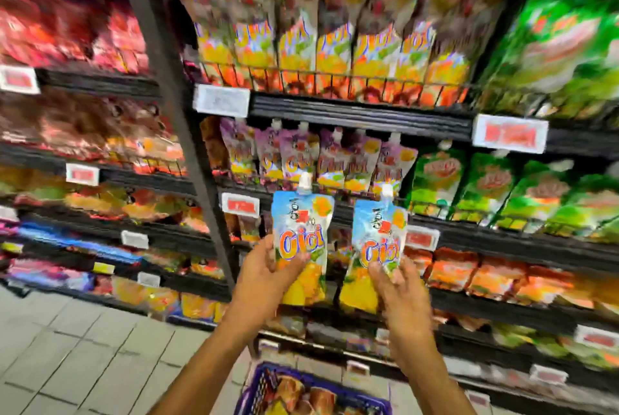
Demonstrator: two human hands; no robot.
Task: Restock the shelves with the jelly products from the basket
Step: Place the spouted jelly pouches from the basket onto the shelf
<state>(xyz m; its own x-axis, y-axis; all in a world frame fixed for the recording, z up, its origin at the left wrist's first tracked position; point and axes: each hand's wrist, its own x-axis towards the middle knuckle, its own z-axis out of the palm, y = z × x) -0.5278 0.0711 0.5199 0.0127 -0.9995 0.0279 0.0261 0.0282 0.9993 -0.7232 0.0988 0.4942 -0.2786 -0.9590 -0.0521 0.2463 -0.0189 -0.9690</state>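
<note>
Grips left pouch (301, 237) in left hand (264, 267), fingers curled round its lower half. Clasps right pouch (378, 240) in right hand (398, 284) likewise. Holds both upright, side by side, before shelves (361, 113), above basket (254, 381).

The basket (254, 377) at 6 o'clock is cut off by the lower edge; its contents are too blurred to identify. Motion blur smears the shelf goods (67, 32) at 9 and 2 o'clock. Price tags (509, 133) are unreadable. The left hand (268, 267) covers the lower left edge of the left pouch (303, 240); the right hand (398, 287) covers the lower right of the right pouch (378, 247).
</note>
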